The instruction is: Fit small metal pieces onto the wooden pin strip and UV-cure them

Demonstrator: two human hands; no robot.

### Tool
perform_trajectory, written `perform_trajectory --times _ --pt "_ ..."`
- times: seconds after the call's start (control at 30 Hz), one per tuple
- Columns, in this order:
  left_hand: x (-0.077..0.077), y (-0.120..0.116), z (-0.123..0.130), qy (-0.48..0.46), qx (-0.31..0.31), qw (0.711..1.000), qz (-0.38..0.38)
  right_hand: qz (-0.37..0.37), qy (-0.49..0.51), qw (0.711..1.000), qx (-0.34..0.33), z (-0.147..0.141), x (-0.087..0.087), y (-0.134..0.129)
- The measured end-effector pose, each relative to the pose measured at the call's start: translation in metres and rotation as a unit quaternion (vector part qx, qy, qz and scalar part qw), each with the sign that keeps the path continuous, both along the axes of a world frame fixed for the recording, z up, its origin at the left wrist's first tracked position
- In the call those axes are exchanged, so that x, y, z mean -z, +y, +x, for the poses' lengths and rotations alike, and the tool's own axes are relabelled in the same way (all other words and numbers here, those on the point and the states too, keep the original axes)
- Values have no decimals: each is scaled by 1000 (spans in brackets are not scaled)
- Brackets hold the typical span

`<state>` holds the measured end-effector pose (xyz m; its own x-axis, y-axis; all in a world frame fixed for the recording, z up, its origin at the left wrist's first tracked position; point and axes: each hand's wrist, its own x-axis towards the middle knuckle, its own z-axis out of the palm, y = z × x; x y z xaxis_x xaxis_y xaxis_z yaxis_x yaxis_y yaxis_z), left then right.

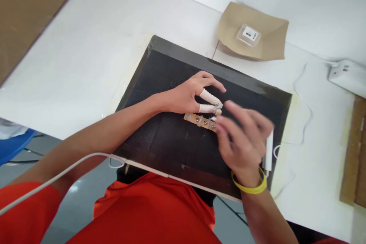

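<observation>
My left hand [194,93] is over the black mat, with white finger cots on its thumb and one finger. Those covered tips pinch a small greyish piece [218,106] too small to name. Just below lies a narrow tan strip [205,122] with shiny metal spots and clear band-like pieces across it. My right hand [246,133], a yellow wristband on its wrist, is at the strip's right end and hides that part. Motion blurs its fingers, so whether they hold anything does not show.
Under both hands is a black ribbed mat [160,133] with taped edges. Beyond it a brown paper tray [271,42] holds a labelled clear plastic box [248,35]. A white power strip [347,76] and thin cables are at right. A white stick-like tool [268,152] lies beside my right wrist.
</observation>
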<state>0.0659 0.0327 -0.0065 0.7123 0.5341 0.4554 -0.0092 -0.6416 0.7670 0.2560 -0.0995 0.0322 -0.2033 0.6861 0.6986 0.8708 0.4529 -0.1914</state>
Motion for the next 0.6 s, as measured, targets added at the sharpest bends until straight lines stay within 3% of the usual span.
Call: perform_trajectory --times 0.07,0.2,0.33,0.5,0.6 --pt "1 0 0 -4 -3 1000 7 6 -20 999 -26 0 0 0" --pt "2 1 1 19 -7 1000 11 29 72 993 90 3 2 3" --pt "-1 1 1 27 -1 1000 0 -13 -14 1000 -17 4 3 3" --pt "-2 -1 1 22 -16 1000 -13 39 80 991 99 10 4 4" --pt "1 -1 2 0 -16 1000 5 8 26 999 34 11 4 0"
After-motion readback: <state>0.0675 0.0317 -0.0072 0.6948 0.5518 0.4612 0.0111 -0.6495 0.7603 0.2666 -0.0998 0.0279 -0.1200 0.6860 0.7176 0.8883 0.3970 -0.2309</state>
